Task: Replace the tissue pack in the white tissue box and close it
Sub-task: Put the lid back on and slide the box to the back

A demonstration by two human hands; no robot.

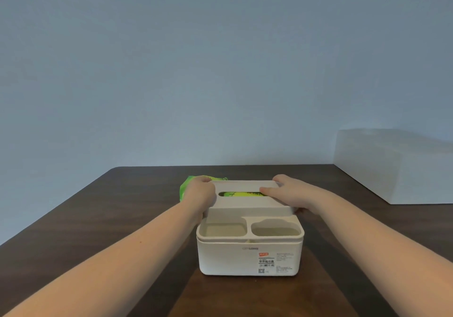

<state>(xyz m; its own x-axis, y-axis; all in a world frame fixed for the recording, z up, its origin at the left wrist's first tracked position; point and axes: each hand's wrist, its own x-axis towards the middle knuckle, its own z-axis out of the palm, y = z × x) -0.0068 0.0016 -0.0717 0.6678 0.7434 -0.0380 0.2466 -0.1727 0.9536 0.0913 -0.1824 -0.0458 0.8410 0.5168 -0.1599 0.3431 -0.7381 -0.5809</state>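
Note:
The white tissue box (230,258) stands on the dark wooden table, with two empty cups in its near top. Its white lid (245,206) with a slot lies over the far half, tilted slightly. My left hand (199,195) grips the lid's left end and my right hand (290,193) grips its right end, thumb near the slot. Green tissue packaging (241,194) shows through the slot. A second green tissue pack (187,185) lies behind the box at the left, mostly hidden by my left hand.
The dark wooden table (110,218) ends at a blue-grey wall beyond the box. A large white box (397,167) stands at the table's far right. Bare tabletop lies on both sides of the tissue box.

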